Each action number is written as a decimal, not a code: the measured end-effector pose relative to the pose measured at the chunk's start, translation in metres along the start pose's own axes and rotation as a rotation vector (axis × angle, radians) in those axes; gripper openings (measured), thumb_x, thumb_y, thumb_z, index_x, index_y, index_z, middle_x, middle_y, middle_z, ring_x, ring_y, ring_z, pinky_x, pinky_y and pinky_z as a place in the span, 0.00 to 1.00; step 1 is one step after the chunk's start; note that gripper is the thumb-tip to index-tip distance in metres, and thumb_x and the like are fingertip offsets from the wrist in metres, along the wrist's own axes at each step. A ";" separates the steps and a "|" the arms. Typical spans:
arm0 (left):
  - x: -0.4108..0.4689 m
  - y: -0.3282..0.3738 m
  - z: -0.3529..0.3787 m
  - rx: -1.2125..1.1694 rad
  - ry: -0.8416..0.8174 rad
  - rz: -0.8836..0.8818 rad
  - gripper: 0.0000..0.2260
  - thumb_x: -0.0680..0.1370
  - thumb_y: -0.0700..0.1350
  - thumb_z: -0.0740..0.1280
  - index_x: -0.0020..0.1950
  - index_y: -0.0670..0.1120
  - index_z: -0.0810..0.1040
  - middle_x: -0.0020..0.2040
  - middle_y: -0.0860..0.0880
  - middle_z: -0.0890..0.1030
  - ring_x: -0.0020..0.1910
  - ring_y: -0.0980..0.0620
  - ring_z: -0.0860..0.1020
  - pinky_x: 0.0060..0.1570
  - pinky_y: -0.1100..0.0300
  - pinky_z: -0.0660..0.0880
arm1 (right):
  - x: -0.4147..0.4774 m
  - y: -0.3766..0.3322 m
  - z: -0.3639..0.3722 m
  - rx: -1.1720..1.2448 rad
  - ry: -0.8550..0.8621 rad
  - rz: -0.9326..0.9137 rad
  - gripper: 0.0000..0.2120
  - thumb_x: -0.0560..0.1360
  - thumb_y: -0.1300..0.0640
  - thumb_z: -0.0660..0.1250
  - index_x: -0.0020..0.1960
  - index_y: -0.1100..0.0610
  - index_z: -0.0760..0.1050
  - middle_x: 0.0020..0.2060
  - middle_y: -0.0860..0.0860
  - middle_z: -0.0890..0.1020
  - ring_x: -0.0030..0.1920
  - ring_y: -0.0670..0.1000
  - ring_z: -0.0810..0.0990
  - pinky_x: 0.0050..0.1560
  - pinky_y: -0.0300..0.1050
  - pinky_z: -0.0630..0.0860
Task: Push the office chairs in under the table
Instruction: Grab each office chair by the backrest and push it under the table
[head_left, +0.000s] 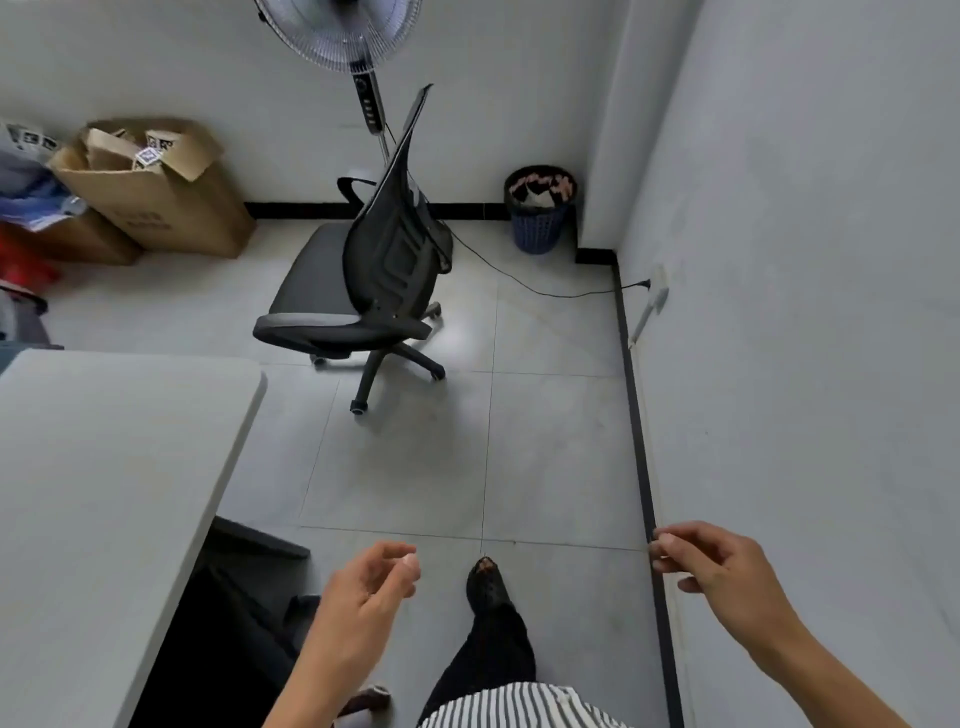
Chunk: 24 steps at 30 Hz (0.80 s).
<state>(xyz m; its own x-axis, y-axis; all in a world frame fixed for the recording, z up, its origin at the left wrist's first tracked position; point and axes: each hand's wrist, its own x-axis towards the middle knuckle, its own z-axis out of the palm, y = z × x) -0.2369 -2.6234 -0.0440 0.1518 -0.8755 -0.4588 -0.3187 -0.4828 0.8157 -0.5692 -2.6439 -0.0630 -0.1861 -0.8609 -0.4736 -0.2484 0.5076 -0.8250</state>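
both hands, left (371, 584) and right (714, 564), empty with fingers loosely curled, well short of the chair (363, 270): light, free-rolling on casters, probably best pushed by its stiff backrest toward the table (104, 467).

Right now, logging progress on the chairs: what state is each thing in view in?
Office chair: out on the floor, clear of the table, untouched.
Table: top bare, no chair pushed in at its far end.
Left hand: empty, fingers loosely curled.
Right hand: empty, fingers loosely curled.
Fan: plugged into the wall; running or not, cannot tell.
Waste basket: upright, full.
Cardboard box: flaps open.
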 end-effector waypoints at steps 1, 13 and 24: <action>0.021 0.015 0.000 0.012 -0.012 0.015 0.05 0.75 0.49 0.67 0.47 0.50 0.80 0.40 0.48 0.85 0.39 0.54 0.83 0.45 0.56 0.76 | 0.015 -0.013 -0.003 0.005 0.016 0.003 0.05 0.75 0.60 0.67 0.45 0.56 0.82 0.38 0.51 0.87 0.40 0.50 0.85 0.40 0.45 0.78; 0.247 0.198 0.024 0.140 -0.146 0.206 0.06 0.72 0.54 0.65 0.45 0.55 0.80 0.41 0.52 0.84 0.41 0.54 0.81 0.46 0.52 0.78 | 0.195 -0.121 -0.040 0.108 0.156 0.031 0.07 0.76 0.61 0.66 0.45 0.56 0.83 0.38 0.51 0.87 0.40 0.49 0.85 0.41 0.46 0.78; 0.401 0.302 0.065 0.056 0.066 0.109 0.11 0.68 0.61 0.65 0.45 0.58 0.80 0.41 0.50 0.84 0.41 0.53 0.81 0.45 0.54 0.78 | 0.468 -0.253 -0.070 0.069 -0.018 -0.024 0.05 0.75 0.64 0.66 0.45 0.62 0.81 0.40 0.57 0.86 0.43 0.58 0.84 0.39 0.49 0.75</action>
<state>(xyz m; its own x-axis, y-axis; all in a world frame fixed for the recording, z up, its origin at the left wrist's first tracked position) -0.3334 -3.1183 -0.0045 0.1741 -0.9232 -0.3425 -0.3886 -0.3840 0.8376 -0.6596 -3.1725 -0.0537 -0.1633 -0.8736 -0.4585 -0.1862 0.4837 -0.8552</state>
